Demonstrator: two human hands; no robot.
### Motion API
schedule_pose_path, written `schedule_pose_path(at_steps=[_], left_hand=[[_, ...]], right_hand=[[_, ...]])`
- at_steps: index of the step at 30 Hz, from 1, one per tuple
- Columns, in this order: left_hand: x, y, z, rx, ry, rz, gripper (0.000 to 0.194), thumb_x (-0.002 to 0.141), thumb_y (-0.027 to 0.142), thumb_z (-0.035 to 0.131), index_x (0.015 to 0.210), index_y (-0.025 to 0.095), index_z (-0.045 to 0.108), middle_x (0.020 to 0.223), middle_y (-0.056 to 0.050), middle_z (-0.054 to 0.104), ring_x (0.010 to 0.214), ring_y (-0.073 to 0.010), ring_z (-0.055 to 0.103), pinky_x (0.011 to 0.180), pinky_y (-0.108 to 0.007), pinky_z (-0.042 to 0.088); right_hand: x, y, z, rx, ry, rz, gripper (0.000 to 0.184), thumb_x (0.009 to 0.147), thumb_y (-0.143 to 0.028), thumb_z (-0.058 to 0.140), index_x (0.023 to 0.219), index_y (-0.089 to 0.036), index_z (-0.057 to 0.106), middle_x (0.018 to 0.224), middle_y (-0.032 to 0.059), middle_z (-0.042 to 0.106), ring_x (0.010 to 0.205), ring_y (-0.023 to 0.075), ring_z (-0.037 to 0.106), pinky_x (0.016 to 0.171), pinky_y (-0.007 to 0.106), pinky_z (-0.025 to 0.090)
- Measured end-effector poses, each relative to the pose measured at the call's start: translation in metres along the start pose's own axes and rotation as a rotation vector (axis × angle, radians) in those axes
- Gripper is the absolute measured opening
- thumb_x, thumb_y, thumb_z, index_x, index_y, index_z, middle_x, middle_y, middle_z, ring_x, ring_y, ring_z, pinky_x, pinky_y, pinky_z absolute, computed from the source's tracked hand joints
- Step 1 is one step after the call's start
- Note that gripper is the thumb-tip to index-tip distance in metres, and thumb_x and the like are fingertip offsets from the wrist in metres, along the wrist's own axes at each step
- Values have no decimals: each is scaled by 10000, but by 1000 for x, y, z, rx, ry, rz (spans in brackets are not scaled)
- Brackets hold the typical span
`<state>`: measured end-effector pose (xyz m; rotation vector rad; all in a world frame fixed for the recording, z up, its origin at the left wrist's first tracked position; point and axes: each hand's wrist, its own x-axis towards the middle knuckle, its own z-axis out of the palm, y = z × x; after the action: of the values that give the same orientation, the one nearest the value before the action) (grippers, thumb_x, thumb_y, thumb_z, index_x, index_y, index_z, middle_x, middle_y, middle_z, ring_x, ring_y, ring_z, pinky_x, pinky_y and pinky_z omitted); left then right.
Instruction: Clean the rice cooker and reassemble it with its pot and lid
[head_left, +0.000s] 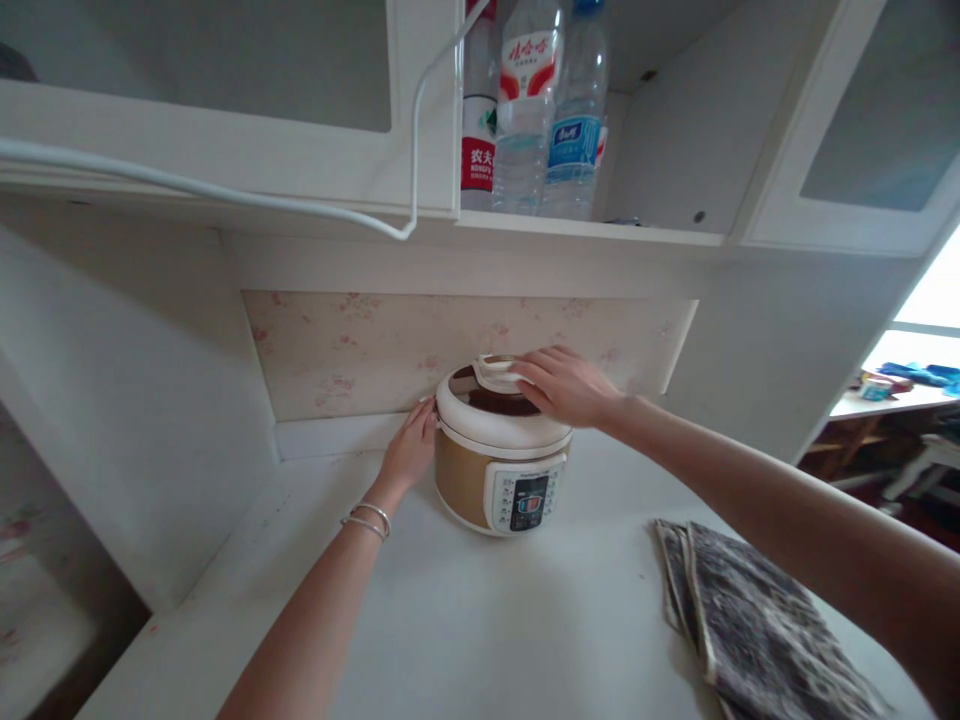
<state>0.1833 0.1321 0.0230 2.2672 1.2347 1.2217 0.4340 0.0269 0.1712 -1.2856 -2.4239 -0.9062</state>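
A gold and white electric pressure cooker (pixel 461 470) stands on the white counter, its lid (pixel 495 425) on and its button panel facing me. My right hand (pixel 562 385) is over the top, fingers closed at the white lid handle (pixel 499 375). Part of that handle is hidden behind the fingers. Against the cooker's left rim rests my left hand (pixel 412 445), fingers stretched out along its side; two silver bangles (pixel 369 518) circle that wrist.
A folded grey-brown cloth (pixel 765 620) lies at the right of the counter (pixel 480 620). Above is a white cabinet with several plastic bottles (pixel 525 130) on its shelf (pixel 600 228). A white cable (pixel 225 197) hangs across the front. Flowered wall covering (pixel 352 350) backs the niche.
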Motion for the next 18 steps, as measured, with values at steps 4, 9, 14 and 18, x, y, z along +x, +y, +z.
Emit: schedule_pose_path(at_steps=[4, 9, 14, 18], left_hand=[[0, -1, 3, -3, 26, 15, 544, 1003, 417, 214, 1414, 164, 465, 1493, -93, 444, 1419, -190, 341, 1186, -396, 262], [2, -1, 10, 7, 49, -10, 547, 1002, 403, 212, 1406, 141, 473, 1491, -99, 446, 1429, -194, 321, 1193, -393, 244], [3, 3, 12, 59, 54, -2, 552, 1002, 384, 198, 1399, 121, 477, 1485, -115, 450, 1425, -200, 328, 1194, -398, 234], [2, 9, 13, 100, 71, -14, 549, 999, 345, 195, 1391, 84, 477, 1467, -137, 468, 1412, -198, 348, 1193, -386, 238]], right_hand=[[-116, -14, -11, 159, 7, 23, 254, 955, -293, 434, 1021, -225, 670, 929, 92, 696, 867, 220, 618, 857, 397, 467], [-293, -37, 23, 264, -179, 589, 300, 803, -494, 604, 1055, -369, 707, 1194, 88, 668, 1121, 326, 613, 988, 517, 484], [-402, -56, 71, 264, -347, 919, 673, 624, -677, 648, 1250, -432, 622, 1403, 20, 538, 1315, 397, 437, 1084, 605, 378], [-409, -55, 83, 276, -267, 980, 581, 702, -647, 560, 1222, -401, 641, 1331, 14, 602, 1285, 346, 489, 1067, 514, 440]])
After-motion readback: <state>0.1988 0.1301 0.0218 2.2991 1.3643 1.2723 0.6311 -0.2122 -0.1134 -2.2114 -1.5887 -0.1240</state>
